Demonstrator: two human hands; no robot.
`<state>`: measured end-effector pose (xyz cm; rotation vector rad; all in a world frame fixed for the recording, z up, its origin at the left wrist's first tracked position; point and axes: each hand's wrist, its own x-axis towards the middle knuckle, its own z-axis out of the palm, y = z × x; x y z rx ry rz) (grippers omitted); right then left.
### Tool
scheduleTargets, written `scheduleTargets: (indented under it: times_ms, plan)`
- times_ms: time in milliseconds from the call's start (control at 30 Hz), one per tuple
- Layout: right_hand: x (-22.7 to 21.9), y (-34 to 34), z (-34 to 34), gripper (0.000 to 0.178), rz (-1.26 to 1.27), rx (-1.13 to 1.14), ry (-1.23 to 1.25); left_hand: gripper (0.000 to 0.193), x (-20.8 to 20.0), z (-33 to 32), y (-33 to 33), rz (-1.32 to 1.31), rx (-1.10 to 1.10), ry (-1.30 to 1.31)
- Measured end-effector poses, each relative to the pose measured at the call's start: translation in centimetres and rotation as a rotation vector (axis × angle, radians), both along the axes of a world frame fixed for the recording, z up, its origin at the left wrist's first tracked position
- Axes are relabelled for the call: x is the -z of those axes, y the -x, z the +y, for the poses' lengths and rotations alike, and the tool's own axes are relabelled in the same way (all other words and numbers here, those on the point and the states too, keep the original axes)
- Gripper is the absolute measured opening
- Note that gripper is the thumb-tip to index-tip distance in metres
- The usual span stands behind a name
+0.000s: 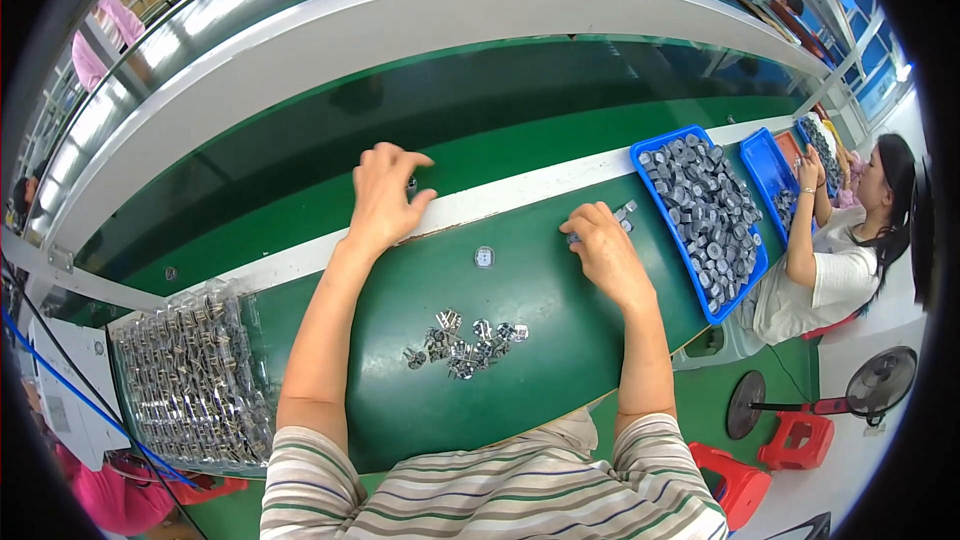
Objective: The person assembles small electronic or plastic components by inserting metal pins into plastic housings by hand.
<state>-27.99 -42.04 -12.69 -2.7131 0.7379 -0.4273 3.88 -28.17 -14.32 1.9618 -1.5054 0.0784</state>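
My left hand (383,198) spreads open; my right hand (600,243), grip unclear, curls beside round grey plastic parts (627,223), probably light, stiff: pinch rims.

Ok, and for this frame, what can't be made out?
Head view:
- Small dark part by the left hand: partly behind the hand; whether it is gripped is unclear.
- Right hand: the back of the hand and its fingers hide whatever lies beneath.
- Metal pieces on the green mat: overlapping and too small to count surely.
- Pink garment, lower left: cut off by the dark fisheye rim.
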Motion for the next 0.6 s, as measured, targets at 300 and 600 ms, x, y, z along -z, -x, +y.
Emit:
scheduleTargets:
  times_ms: [300,600]
  plan:
    - [1.4,-4.0,3.2,0.034,-0.314,-0.280,-0.393,0.031,-0.3,-0.5,4.2,0.629,0.571,-0.325]
    - [3.2,-4.9,3.3,0.031,-0.425,-0.193,-0.418,0.044,0.0,-0.7,6.9,0.130,0.450,-0.252]
